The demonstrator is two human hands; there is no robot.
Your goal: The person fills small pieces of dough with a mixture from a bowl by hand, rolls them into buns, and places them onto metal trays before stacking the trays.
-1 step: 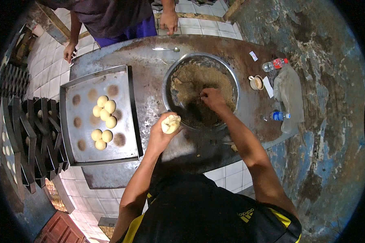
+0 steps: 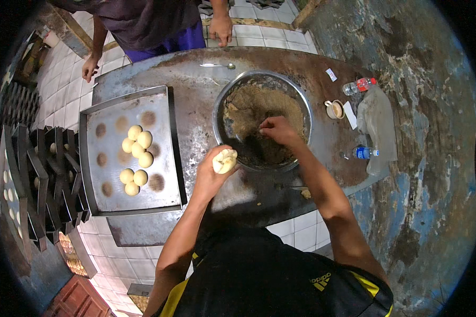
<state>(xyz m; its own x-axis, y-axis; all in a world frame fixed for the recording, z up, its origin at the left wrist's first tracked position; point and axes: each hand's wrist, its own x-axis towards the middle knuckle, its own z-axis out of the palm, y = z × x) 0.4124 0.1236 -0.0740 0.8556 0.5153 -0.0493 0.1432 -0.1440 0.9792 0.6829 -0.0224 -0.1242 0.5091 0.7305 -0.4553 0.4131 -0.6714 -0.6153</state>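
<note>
My left hand (image 2: 208,168), beside the bowl's near left rim, is wrapped round a pale piece of dough (image 2: 225,161) with an uneven, folded top. Over the large metal bowl (image 2: 309,113) reaches my right hand (image 2: 278,130), its fingertips pinched together above the brown crumbly filling (image 2: 264,100). Whether a bit of filling sits between those fingertips is too small to make out. To the left, a square metal tray (image 2: 98,203) carries several round dough balls (image 2: 138,150) in a loose cluster among dark round stains.
Across the metal table (image 2: 195,55) stands another person (image 2: 143,24), hands near its far edge. A spoon (image 2: 230,66) lies behind the bowl. On the right are a cup (image 2: 334,109), two plastic bottles (image 2: 358,86) and a plastic bag (image 2: 376,121). Stacked trays (image 2: 42,179) rise at the left.
My right hand has shifted slightly left over the filling, its fingers drawn closer together. The left hand still holds the dough, almost in place.
</note>
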